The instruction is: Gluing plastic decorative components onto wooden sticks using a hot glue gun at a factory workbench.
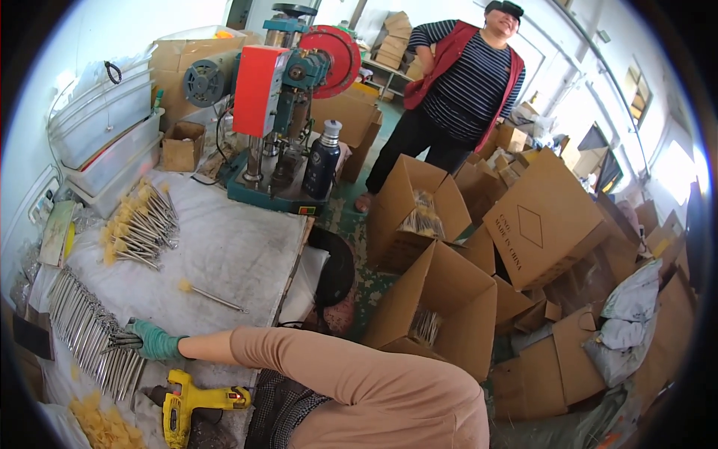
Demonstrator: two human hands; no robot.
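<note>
My right hand, in a green glove, reaches across to the left side of the bench. Its fingers close around the ends of several thin metal rods. Beneath and around them lies a long row of similar silver rods. Just below the hand, a yellow glue gun rests on the bench. A single rod with a yellowish tip lies apart on the white cloth. Farther back is a heap of rods with pale yellow tips. My left hand does not show.
Yellowish flat pieces lie at the near left. A red and green press stands at the bench's far end beside a dark bottle. Open cardboard boxes crowd the right. Another person stands behind them.
</note>
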